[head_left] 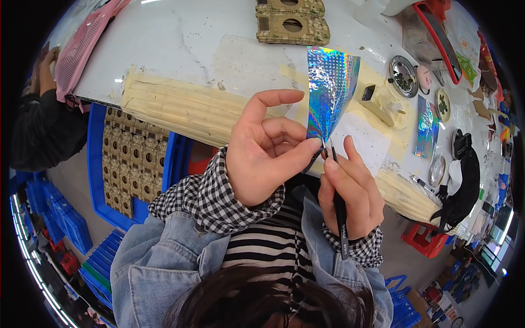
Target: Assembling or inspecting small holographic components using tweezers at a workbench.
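Note:
Over the table's front edge, my left hand pinches the lower end of a shiny holographic sheet between thumb and fingers. The sheet stands up from the pinch, slightly curled, with rows of small marks across it. My right hand grips black tweezers, tips pointing up and away from me. Those tips meet the sheet's lower end beside my left thumb. Whether they hold a small piece cannot be made out. White paper dotted with tiny specks lies on the table behind my right hand.
Camouflage-patterned shells lie at the back. A blue crate with more shells stands left below the table. On the right are a round metal dish, another holographic sheet and a black bag. A person's arm is at far left.

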{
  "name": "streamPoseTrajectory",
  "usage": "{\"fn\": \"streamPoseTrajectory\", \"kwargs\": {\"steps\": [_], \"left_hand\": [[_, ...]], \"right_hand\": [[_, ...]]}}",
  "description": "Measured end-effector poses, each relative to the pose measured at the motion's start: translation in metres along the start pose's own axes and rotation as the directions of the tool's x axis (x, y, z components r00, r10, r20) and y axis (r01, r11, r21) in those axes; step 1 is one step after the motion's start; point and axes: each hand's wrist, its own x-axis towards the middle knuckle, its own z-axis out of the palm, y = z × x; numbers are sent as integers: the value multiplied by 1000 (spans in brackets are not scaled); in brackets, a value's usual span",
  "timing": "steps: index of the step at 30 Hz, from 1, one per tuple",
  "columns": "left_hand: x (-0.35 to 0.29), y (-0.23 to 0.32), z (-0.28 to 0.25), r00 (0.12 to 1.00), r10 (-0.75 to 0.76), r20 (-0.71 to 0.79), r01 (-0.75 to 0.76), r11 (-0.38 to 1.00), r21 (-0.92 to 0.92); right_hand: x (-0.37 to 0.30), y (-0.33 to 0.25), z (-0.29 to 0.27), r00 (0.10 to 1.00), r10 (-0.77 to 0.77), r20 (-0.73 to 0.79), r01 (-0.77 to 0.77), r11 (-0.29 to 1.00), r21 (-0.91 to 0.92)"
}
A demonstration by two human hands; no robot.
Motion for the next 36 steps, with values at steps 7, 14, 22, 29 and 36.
{"fn": "streamPoseTrajectory", "kwargs": {"steps": [7,14,22,29,36], "left_hand": [[1,2,0,999,-27,-19,26,999,-40],[1,4,-2,997,-76,-27,74,995,-74],[1,1,-3,995,-78,-54,73,993,-92],[1,2,-2,994,-85,-73,80,994,-72],[0,2,-1,994,-80,-80,75,995,-70]], "right_hand": [[1,-4,0,999,-5,44,10,995,-98],[-4,1,6,1000,-24,2,24,993,-120],[-3,-1,-2,992,-73,100,93,972,-215],[-3,-1,-3,986,-109,129,136,965,-225],[-3,-1,-2,988,-104,114,127,968,-217]]}}
